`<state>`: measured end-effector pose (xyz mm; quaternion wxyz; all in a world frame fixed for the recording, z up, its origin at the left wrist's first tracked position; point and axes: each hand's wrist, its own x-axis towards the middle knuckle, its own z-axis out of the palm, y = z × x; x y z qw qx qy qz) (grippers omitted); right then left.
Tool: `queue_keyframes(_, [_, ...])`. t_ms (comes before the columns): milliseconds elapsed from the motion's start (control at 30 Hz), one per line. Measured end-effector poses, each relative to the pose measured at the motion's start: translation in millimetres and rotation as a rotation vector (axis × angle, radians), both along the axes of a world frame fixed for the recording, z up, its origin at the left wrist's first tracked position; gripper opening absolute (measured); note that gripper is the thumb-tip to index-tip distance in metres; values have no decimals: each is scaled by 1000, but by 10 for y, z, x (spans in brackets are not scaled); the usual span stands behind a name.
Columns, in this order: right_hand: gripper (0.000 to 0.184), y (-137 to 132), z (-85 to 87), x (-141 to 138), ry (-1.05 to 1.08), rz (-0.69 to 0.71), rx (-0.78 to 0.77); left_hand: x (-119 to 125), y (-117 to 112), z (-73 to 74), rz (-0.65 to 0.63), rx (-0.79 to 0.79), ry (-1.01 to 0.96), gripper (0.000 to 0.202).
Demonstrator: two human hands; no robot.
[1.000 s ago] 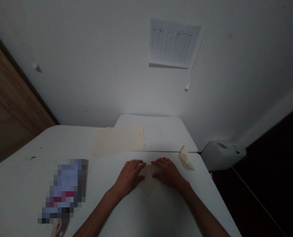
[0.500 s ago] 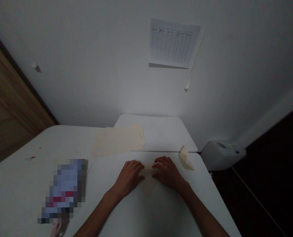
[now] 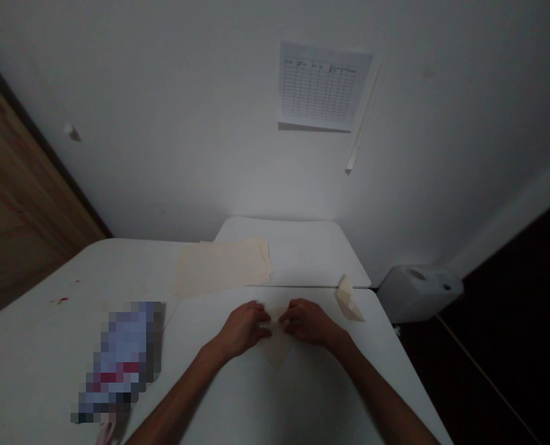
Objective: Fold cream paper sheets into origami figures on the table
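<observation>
A cream sheet of folded paper [image 3: 275, 353] lies on the white table, its pointed end toward me. My left hand [image 3: 248, 324] holds its left side, fingers curled at the upper edge and thumb below. On the other side, my right hand [image 3: 308, 321] has its fingertips on the paper near the middle, also curled. The fingers hide much of the upper part of the sheet. Right of my right hand stands a folded paper boat [image 3: 349, 301] in the same cream colour.
Several cream paper sheets [image 3: 222, 266] lie at the back left of the white table [image 3: 201, 383]. A blurred-out blue item [image 3: 122, 355] is at the left. A printed chart [image 3: 321, 86] hangs on the wall. Beyond the right edge is a white plastic container [image 3: 418, 293].
My right hand has moved slightly left along the folded paper, and its fingers are more bent. The left hand's fingers have curled in more. The view has shifted a little.
</observation>
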<state>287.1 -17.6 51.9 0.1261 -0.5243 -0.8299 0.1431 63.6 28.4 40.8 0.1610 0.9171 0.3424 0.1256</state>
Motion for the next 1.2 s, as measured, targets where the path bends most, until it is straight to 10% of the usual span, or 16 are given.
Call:
queue_keyframes(533, [15, -80, -348, -41, -87, 32, 331, -112, -129, -207, -28, 180, -164, 25])
queue_keyframes(1200, [23, -216, -268, -60, -270, 48, 325, -4, -471, -216, -8, 318, 78, 34])
